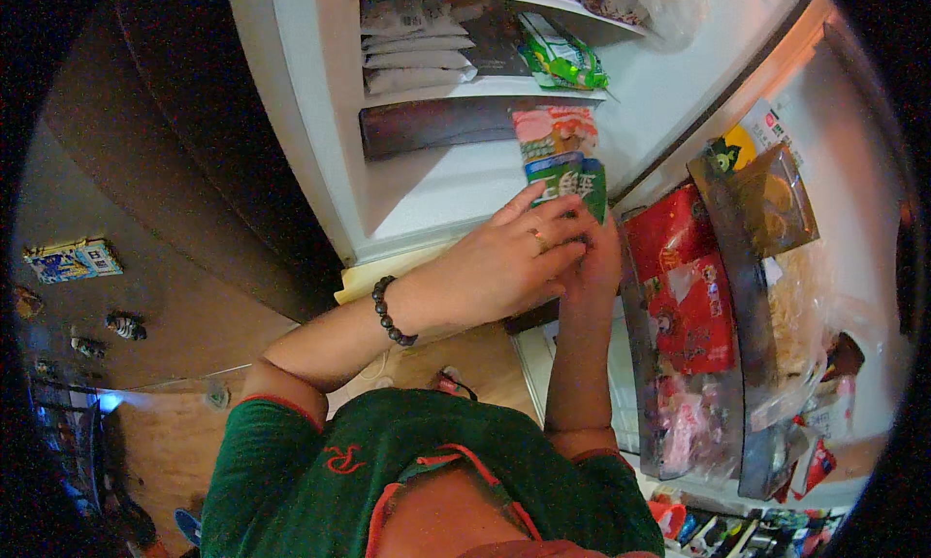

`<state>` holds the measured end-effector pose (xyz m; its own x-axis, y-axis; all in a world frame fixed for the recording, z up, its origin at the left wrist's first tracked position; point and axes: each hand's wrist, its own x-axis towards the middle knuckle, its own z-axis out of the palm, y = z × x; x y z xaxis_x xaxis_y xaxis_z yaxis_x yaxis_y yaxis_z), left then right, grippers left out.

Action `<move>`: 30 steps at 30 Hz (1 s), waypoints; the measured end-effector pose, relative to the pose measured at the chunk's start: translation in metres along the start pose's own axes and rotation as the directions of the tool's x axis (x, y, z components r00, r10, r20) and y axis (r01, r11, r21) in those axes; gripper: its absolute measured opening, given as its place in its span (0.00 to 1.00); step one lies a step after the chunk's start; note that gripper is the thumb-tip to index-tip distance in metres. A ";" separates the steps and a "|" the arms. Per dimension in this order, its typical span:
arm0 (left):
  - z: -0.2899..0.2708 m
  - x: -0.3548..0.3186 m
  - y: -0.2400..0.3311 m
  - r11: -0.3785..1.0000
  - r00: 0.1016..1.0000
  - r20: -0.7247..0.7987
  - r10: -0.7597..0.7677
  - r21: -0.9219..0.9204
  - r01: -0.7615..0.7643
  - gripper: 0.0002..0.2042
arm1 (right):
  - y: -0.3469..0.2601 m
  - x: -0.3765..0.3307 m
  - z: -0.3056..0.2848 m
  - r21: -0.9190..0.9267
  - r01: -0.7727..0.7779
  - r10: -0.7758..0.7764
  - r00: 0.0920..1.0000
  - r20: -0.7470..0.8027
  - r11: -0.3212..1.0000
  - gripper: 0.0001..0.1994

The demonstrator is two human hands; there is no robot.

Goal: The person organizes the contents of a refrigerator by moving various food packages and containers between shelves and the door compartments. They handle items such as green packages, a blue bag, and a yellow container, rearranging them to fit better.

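In front of a low white shelf in an open fridge, both my hands meet at the lower end of a food packet (561, 139). The packet is pink with a food picture at the top and green with pale print below; I cannot tell whether it is one bag or two overlapped. My left hand (524, 255), with a ring and a dark bead bracelet, has its fingers curled over the packet's lower edge. My right hand (598, 255) grips the packet from the right, partly covered by the left fingers.
Above are stacked pale packets (417, 49) and a green bag (564, 59) on a shelf. The open door (878, 296) at the right has racks with red packets (684, 296) and clear bags. At the left stands a dark panel with magnets (76, 260).
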<state>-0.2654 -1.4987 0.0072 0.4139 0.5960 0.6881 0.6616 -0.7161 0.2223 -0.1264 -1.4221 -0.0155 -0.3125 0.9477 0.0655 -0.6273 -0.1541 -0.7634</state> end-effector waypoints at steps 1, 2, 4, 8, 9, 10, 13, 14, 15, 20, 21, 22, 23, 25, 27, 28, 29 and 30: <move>-0.002 0.005 -0.002 1.000 1.000 -0.027 -0.002 0.026 0.002 0.19 | -0.004 0.009 0.000 -0.043 0.091 -0.091 0.996 0.018 0.995 0.13; -0.003 0.009 -0.005 0.999 0.999 -0.052 -0.005 0.052 0.008 0.19 | -0.013 0.018 0.000 -0.077 0.118 -0.114 0.992 0.056 0.990 0.14; 0.000 0.010 -0.023 0.997 0.988 -0.139 -0.072 0.027 0.076 0.19 | -0.026 0.034 0.001 -0.132 0.189 -0.195 0.980 -0.034 0.973 0.15; 0.006 0.028 -0.066 0.969 0.936 -0.248 -0.249 -0.070 0.239 0.21 | -0.044 0.082 -0.012 -0.570 0.475 -0.591 0.806 -0.022 0.670 0.18; 0.010 0.036 -0.080 0.959 0.920 -0.274 -0.281 -0.105 0.262 0.22 | -0.045 0.097 -0.016 -0.687 0.543 -0.708 0.704 0.059 0.483 0.20; 0.016 0.047 -0.090 0.958 0.915 -0.287 -0.285 -0.070 0.276 0.24 | -0.048 0.108 -0.021 -0.802 0.535 -0.763 0.625 0.166 0.264 0.21; 0.021 0.090 -0.123 0.946 0.895 -0.352 -0.275 0.069 0.317 0.29 | -0.058 0.134 -0.017 -0.892 0.436 -0.746 0.632 0.211 0.117 0.23; 0.026 0.103 -0.137 0.938 0.892 -0.366 -0.264 0.117 0.326 0.30 | -0.060 0.148 -0.022 -0.890 0.449 -0.757 0.608 0.239 0.080 0.21; 0.029 0.114 -0.148 0.928 0.890 -0.377 -0.255 0.164 0.335 0.32 | -0.062 0.158 -0.022 -0.902 0.431 -0.763 0.586 0.273 0.008 0.21; 0.033 0.129 -0.190 0.884 0.870 -0.216 -0.444 0.053 0.465 0.36 | -0.065 0.207 -0.005 -0.918 0.368 -0.793 0.511 0.331 -0.147 0.18; 0.035 0.126 -0.196 0.883 0.869 -0.175 -0.463 -0.008 0.469 0.36 | -0.066 0.217 -0.002 -0.924 0.355 -0.787 0.525 0.325 -0.144 0.18; 0.040 0.123 -0.201 0.902 0.879 -0.241 -0.412 0.027 0.431 0.36 | -0.065 0.229 0.000 -0.928 0.349 -0.784 0.535 0.314 -0.133 0.17; 0.040 0.121 -0.203 0.902 0.874 -0.255 -0.414 0.014 0.432 0.35 | -0.061 0.239 0.002 -0.928 0.337 -0.763 0.554 0.333 -0.160 0.16; 0.042 0.119 -0.203 0.906 0.865 -0.288 -0.410 -0.021 0.422 0.34 | -0.053 0.259 0.005 -0.923 0.312 -0.719 0.585 0.375 -0.227 0.16; 0.045 0.123 -0.195 0.893 0.845 -0.321 -0.429 -0.013 0.449 0.34 | -0.050 0.282 -0.001 -0.891 0.334 -0.675 0.583 0.452 -0.308 0.14; 0.045 0.123 -0.191 0.884 0.831 -0.338 -0.442 -0.006 0.467 0.34 | -0.051 0.288 -0.003 -0.903 0.327 -0.655 0.622 0.429 -0.281 0.14; 0.043 0.121 -0.192 0.874 0.821 -0.334 -0.463 -0.015 0.487 0.34 | -0.050 0.290 0.003 -0.909 0.332 -0.628 0.658 0.415 -0.252 0.14; 0.041 0.120 -0.193 0.864 0.812 -0.329 -0.482 -0.025 0.503 0.35 | -0.051 0.287 0.002 -0.918 0.359 -0.605 0.698 0.383 -0.168 0.16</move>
<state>-0.3182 -1.2743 0.0183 -0.1887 0.7097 0.6788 0.7642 -0.3279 0.5554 -0.1849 -1.1430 0.0436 -0.1124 0.6477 0.7535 0.6480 0.6227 -0.4386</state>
